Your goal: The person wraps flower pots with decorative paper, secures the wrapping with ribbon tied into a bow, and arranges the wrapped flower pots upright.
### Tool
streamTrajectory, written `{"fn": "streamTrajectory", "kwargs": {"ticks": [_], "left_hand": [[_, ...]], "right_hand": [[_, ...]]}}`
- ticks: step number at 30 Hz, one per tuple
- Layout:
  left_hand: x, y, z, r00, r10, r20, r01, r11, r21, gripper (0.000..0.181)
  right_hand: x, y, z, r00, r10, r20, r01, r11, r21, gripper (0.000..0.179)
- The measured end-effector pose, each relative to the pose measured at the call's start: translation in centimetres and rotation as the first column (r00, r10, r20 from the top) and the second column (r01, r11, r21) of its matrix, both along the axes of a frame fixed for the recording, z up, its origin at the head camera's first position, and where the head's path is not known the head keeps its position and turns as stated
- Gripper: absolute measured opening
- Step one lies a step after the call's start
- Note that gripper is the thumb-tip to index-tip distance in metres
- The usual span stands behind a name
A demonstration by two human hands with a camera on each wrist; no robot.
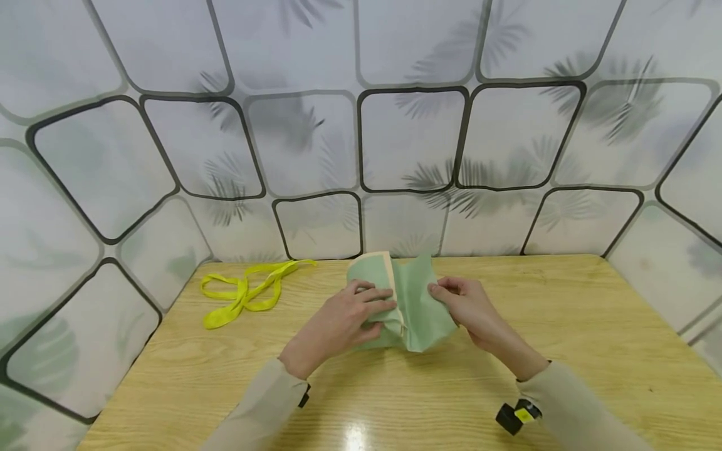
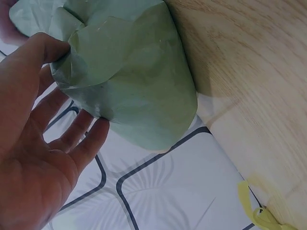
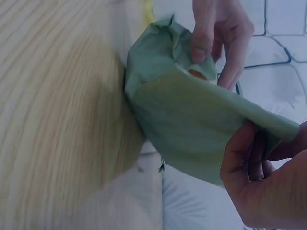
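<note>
A sheet of pale green wrapping paper with a cream edge stands creased and bulging on the table, between both hands. My left hand holds its left part, fingers over the cream edge. The left wrist view shows that thumb and fingertips on the crumpled paper. On the right, my right hand pinches the paper's raised free edge between thumb and fingers. A small orange-brown patch shows by the fold in the right wrist view; what it belongs to is hidden.
A loosely looped yellow ribbon lies at the back left of the wooden table. Behind the table's far edge hangs a pale patterned curtain, which continues along both sides.
</note>
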State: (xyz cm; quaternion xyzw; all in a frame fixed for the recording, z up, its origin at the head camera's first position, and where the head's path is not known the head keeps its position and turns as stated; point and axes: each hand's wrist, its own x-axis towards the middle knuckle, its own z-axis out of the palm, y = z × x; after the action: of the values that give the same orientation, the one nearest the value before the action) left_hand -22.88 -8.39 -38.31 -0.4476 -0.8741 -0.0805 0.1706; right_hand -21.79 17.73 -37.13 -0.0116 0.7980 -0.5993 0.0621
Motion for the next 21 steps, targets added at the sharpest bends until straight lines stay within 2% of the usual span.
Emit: {"fn": "streamTrajectory", "kwargs": {"ticks": [5, 11, 15, 18, 21], "left_hand": [[-0.1, -0.1, 0.0, 0.999, -0.012, 0.038, 0.011, 1.0, 0.011, 0.036], [0.1, -0.3, 0.1, 0.994, -0.01, 0.109, 0.005, 0.999, 0.044, 0.043], [0.2, -0.3, 0.1, 0.977, -0.006, 0.213, -0.019, 0.994, 0.112, 0.047], [0.1, -0.3, 0.1, 0.961, -0.011, 0.275, -0.038, 0.984, 0.174, 0.038], [0.0, -0.4, 0.0, 0.955, -0.003, 0.297, -0.069, 0.971, 0.23, 0.028]], "right_hand": [[-0.1, -1.5, 0.7, 1.0, -0.004, 0.005, 0.004, 1.0, -0.008, 0.028], [-0.3, -3.1, 0.8, 1.0, 0.025, -0.008, -0.025, 0.998, -0.05, 0.026], [-0.3, -4.1, 0.7, 0.999, 0.034, -0.013, -0.035, 0.996, -0.08, 0.026], [-0.3, -4.9, 0.6, 0.999, 0.033, -0.017, -0.034, 0.995, -0.091, 0.026], [-0.3, -5.7, 0.5, 0.999, 0.032, -0.024, -0.034, 0.996, -0.085, 0.026]]}}
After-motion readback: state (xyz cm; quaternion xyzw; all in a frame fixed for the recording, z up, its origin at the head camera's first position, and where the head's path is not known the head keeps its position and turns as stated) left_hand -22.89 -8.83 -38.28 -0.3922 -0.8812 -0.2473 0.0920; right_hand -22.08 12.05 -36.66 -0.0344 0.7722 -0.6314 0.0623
